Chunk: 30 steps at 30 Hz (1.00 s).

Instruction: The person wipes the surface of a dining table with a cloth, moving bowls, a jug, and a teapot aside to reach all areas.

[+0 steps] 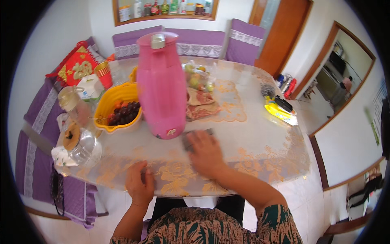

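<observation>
My right hand (205, 152), slightly blurred, presses down on a dark grey cloth (188, 142) on the tabletop. Part of that cloth is covered by my fingers. At the front edge of the table rests my left hand (139, 183), its thumb apart from the fingers and nothing seen in it. A tall pink thermos jug (162, 93) with a silver button on its lid stands just beyond both hands. Left of the jug, a yellow basket (106, 99) holds dark grapes (125, 114) and some orange-red fruit. The table (252, 138) has a clear cover with a golden flower pattern.
A glass teapot (87, 148), a glass pitcher (75, 105) and red paper cups (104, 75) stand at the left. Behind the jug lie bagged fruit (199, 77) and brownish-pink flat pieces (202, 105). A yellow wipes pack (280, 112) lies right. Purple chairs (245, 42) line the back.
</observation>
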Tool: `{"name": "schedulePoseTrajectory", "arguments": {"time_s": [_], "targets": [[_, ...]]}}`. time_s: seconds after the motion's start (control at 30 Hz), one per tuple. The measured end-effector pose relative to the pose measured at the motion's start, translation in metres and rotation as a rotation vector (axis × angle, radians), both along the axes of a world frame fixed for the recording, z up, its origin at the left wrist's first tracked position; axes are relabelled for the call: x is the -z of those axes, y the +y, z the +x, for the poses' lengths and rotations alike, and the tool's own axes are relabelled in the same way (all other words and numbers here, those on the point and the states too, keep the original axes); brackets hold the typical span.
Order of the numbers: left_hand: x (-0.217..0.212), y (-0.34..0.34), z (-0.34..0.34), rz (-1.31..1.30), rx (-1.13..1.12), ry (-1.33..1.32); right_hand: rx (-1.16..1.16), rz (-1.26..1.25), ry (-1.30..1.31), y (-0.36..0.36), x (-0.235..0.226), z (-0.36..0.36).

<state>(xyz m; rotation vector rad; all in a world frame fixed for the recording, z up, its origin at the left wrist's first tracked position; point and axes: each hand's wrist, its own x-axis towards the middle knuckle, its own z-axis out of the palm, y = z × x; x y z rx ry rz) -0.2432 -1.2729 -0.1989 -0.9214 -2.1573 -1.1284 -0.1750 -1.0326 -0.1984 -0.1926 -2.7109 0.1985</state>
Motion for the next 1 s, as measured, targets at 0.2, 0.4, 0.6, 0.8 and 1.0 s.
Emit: {"name": "schedulePoseTrajectory", "arguments": {"time_s": [0.2,0.4,0.6,0.8,1.0], "targets": [[0.0,-0.007,-0.001,0.072,0.013,-0.058,-0.379,-0.082,-0.07,-0.049,-0.015,0.05],[-0.003,-0.01,0.001,0.091,0.045,-0.001,0.082,0.23,-0.22,0.065,-0.012,0.115],[-0.002,-0.022,-0.003,0.201,0.154,-0.017,0.126,-0.024,-0.174,0.013,-0.015,0.073],[-0.004,-0.035,-0.002,0.393,0.272,-0.155,-0.397,-0.065,-0.162,-0.105,-0.024,-0.003],[-0.017,-0.09,0.019,0.308,0.237,-0.191,-0.483,-0.06,-0.065,-0.128,-0.011,-0.086]]}}
